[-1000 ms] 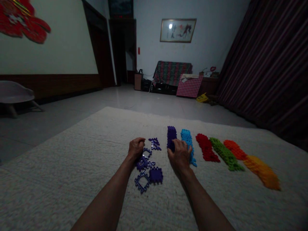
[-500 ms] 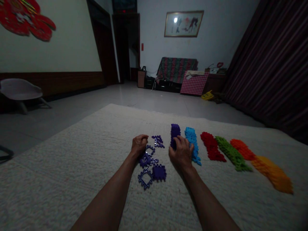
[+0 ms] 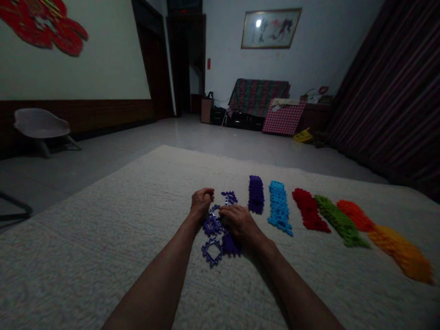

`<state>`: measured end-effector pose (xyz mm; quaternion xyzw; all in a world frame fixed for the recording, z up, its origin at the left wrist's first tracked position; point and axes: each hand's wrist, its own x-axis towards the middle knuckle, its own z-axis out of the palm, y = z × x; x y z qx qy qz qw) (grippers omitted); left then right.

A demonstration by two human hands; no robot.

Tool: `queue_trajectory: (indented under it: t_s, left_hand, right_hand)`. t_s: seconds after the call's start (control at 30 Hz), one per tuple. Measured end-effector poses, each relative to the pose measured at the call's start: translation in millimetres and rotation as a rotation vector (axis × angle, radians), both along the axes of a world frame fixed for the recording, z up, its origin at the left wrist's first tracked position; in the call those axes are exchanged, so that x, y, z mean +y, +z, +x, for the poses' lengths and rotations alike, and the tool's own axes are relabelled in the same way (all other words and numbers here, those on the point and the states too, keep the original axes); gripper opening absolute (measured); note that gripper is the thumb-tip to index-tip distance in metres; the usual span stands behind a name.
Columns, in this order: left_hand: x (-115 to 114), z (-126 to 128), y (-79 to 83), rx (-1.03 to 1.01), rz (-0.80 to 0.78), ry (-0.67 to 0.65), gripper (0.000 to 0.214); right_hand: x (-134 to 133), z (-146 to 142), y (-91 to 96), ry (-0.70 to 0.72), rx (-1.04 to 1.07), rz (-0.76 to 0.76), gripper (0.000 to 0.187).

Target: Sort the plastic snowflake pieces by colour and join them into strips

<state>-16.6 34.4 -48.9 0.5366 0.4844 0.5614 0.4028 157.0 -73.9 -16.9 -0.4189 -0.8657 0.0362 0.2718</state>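
Observation:
Loose purple interlocking pieces (image 3: 213, 238) lie scattered on a cream rug (image 3: 103, 256) in front of me. My left hand (image 3: 201, 202) is closed in a fist at the pile's far left edge; what it holds is hidden. My right hand (image 3: 237, 221) rests palm down on the pile's right side, fingers curled onto the pieces. To the right lie sorted rows: a purple row (image 3: 256, 195), a light blue row (image 3: 279, 207), a red row (image 3: 309, 210), a green row (image 3: 339, 221), an orange-red row (image 3: 355, 214) and an orange-yellow row (image 3: 400, 252).
The rug lies on a grey tiled floor (image 3: 113, 151). A pale chair (image 3: 39, 126) stands at the left wall. At the far wall stands a covered sofa (image 3: 259, 98) with a checked red cloth (image 3: 283, 117) beside it. A dark striped curtain (image 3: 395, 91) hangs at right.
My right hand left the near end of the purple row and moved left onto the loose purple pieces. The left hand stayed put. The camera tilted a little.

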Motion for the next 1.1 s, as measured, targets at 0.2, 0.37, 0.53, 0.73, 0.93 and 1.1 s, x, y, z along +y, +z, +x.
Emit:
queue_trajectory:
  t_s: [0.2,0.37,0.53,0.73,0.93,1.1]
  left_hand:
    - [4,1,-3.6,-0.055,-0.033,0.009,0.03]
    - [4,2,-5.8,-0.065,-0.004,0.011,0.031]
    - [2,1,-2.8,-0.04,0.008,-0.002,0.032]
    - [-2,0,4.9,-0.015,-0.022,-0.004,0.032]
    - [-5,0,8.0,0.006,-0.003,0.002,0.032]
    - [-6,0,9.0,0.027,0.006,0.004,0.032]
  right_hand:
    - [1,-1,0.8,-0.008,-0.03,-0.033,0.032]
    - [-3,-6,10.8,-0.065,-0.057,-0.06,0.027]
    - [-4,-11,9.9,-0.149,-0.043,-0.037,0.023]
    - [-2,-4,4.8,-0.11,0.015,-0.044,0.021]
    - [-7,3,17.4,-0.072,0.049,-0.166,0.025]
    - [-14,6,31.6,-0.136,0.001,-0.3,0.016]
